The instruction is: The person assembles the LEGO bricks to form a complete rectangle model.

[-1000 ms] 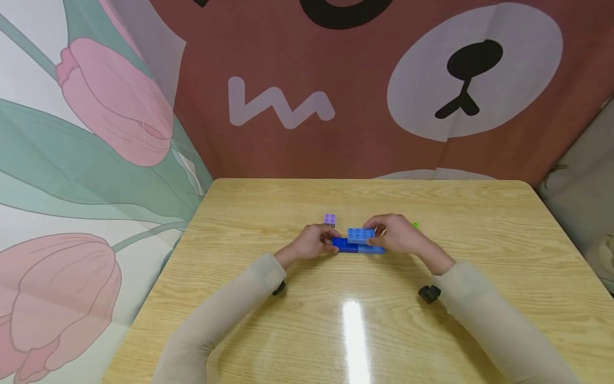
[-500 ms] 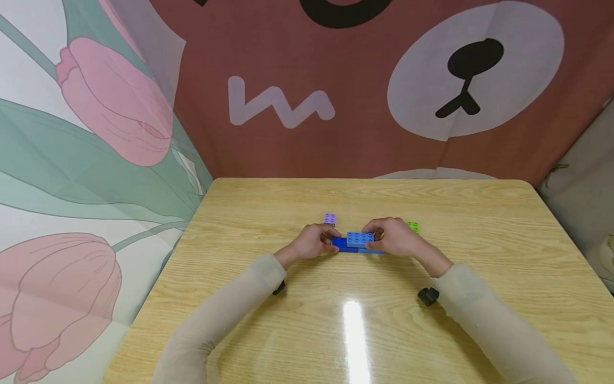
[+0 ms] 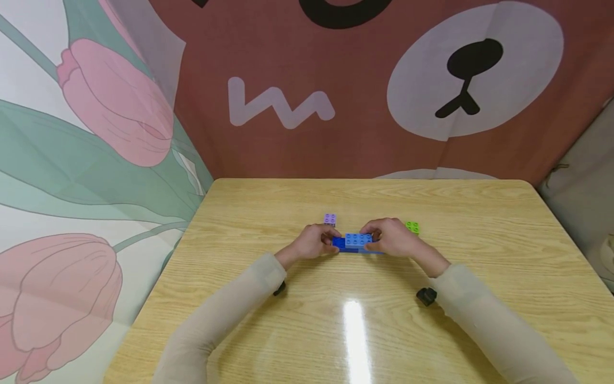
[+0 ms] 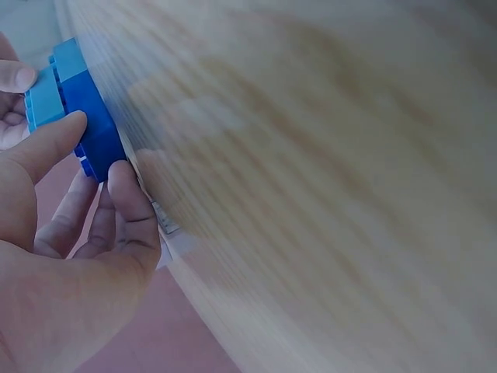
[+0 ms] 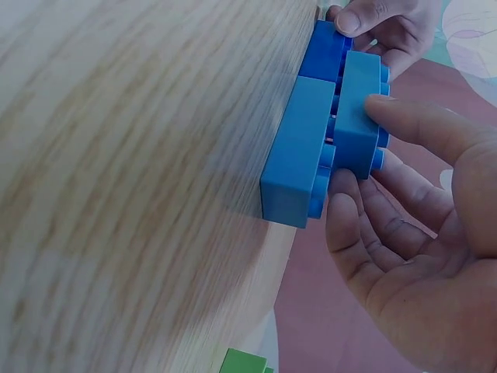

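The left hand pinches the outer end of the dark blue block between thumb and fingers, steadying it on the table. Just behind its fingertips lies a purple block; a careless shift of that hand could nudge it.

The dark blue block sits end to end with a lighter blue block, the lower light block, to its right. Across the seam between these 2 lies the upper light block. From the right wrist view, a thin gap with studs showing seems to run beneath it, so it is probably not fully pressed down. If its sockets are off by even 1 row of studs, a push could leave it crooked or make it pop up at 1 end.

The right hand grips the upper light block, thumb in front and fingers behind. No fingers appear to hold the lower light block, so uneven pressure could slide or swivel it away from the dark blue block, opening the seam. Pressing mainly at the right end might also lift the left end.

Farthest right, the green block lies close behind the right hand, where a backward move could knock it.
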### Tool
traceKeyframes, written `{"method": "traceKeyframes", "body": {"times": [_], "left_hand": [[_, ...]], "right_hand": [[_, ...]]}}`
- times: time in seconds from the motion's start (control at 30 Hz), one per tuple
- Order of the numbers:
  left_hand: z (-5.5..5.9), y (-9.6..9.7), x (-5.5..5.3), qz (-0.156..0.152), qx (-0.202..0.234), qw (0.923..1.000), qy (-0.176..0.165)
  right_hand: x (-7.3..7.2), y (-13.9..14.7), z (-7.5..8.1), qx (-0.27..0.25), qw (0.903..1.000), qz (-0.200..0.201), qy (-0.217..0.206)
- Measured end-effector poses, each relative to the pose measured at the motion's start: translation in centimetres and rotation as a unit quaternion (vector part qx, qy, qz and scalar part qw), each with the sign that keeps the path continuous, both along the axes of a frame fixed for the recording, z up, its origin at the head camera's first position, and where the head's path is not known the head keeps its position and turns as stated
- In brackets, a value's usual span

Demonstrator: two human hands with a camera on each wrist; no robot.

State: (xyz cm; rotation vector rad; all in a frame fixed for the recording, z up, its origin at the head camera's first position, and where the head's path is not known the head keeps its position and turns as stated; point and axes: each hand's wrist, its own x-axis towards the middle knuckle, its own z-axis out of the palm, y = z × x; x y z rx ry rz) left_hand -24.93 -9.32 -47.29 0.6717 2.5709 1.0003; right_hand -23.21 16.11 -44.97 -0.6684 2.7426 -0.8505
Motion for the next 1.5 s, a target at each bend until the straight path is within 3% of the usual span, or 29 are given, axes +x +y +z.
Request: {"method": "traceKeyframes", "body": {"times": [0.77, 1.5], "left_hand": [[1.0, 1.0, 0.1, -0.025, 0.002, 0.9987, 0.044], [1.3, 1.5, 0.0, -0.019, 0.007, 0.9990, 0.040]], "right_hand": [[-0.1, 0.0, -0.1, -0.006, 1.0000, 0.000, -0.005], [-0.3, 0.6, 0.2, -0.026, 0.9995, 0.009, -0.015]]}}
